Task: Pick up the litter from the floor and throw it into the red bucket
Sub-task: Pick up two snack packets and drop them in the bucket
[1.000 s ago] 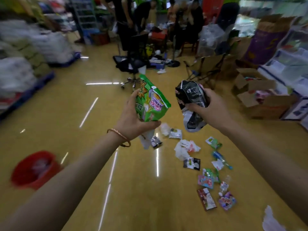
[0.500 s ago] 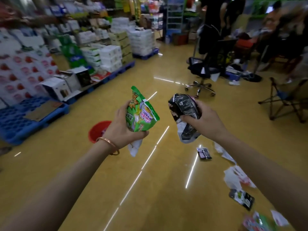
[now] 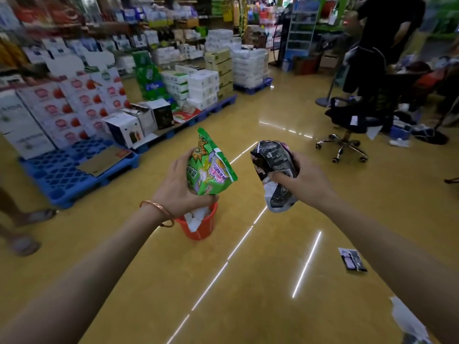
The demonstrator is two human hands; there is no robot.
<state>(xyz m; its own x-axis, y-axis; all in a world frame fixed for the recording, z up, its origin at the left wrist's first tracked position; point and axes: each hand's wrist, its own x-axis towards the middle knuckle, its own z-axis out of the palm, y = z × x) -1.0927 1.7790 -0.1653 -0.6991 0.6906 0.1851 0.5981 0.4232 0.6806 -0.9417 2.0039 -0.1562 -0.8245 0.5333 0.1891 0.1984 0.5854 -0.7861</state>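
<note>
**Wrappers held in both hands above the yellow floor**

A crumpled green plastic snack bag is gripped in the left hand, the fingers closed around its lower part, with a white scrap of wrapper hanging below the palm. A thin copper-coloured bangle is worn on the left wrist. A crushed black foil packet with white print is clenched in the right hand, its lower end drooping beneath the fist.

The round red plastic bucket is seen standing on the glossy yellow floor, directly beneath and partly hidden by the left hand. A small flat black wrapper is left lying on the floor well to the right of the bucket. A black swivel office chair is placed further back on the right, and a blue plastic pallet stacked with boxes is set along the left.
</note>
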